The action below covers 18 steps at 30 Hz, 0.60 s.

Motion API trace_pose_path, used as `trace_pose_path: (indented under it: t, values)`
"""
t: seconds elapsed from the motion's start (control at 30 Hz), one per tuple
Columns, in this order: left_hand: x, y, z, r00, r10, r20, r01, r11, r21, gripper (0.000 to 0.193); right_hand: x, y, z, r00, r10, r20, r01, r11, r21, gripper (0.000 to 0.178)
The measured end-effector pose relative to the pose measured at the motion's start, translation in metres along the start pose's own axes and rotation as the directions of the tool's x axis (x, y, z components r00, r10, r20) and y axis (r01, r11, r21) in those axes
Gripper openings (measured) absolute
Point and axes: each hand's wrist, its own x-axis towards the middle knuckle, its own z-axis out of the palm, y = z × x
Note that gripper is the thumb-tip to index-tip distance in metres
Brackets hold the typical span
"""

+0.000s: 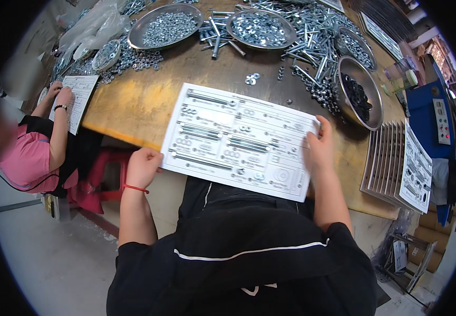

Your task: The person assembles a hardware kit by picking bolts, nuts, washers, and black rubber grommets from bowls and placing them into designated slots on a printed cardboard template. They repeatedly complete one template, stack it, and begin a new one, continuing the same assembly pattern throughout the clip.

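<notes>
A white printed hardware card [207, 118] with bolts, nuts and washers set in rows lies tilted in front of me, over the table's near edge. My left hand [144, 167], a red cord at its wrist, pinches the card's lower left corner. At the opposite side, my right hand [320, 147] grips the right edge, its thumb near the upper right corner; part of it is blurred by motion. Just beyond the card sit a few loose washers [252, 79] on the wooden table [128, 102].
Metal bowls [164, 45] of small parts and loose bolts [317, 60] cover the far side. To the right, a bowl of black parts [355, 97] stands behind a rack of similar cards [414, 171]. A co-worker in a pink shirt [30, 155] handles another card [80, 97] at left.
</notes>
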Motion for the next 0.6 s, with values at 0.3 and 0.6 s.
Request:
trace_pose_path:
  t: [0.3,0.6]
  values:
    - [-0.011,0.051,0.096,0.925,0.153,0.349,-0.270,0.909,0.317,0.023,0.014,0.029,-0.118,0.987,-0.063,-0.149,0.031,0.978,-0.207,0.055]
    - [0.082,0.109,0.104,0.953,0.177,0.245,-0.264,0.883,0.388,0.032,-0.010,0.024,-0.158,0.949,-0.283,-0.140,0.132,0.759,-0.637,0.045]
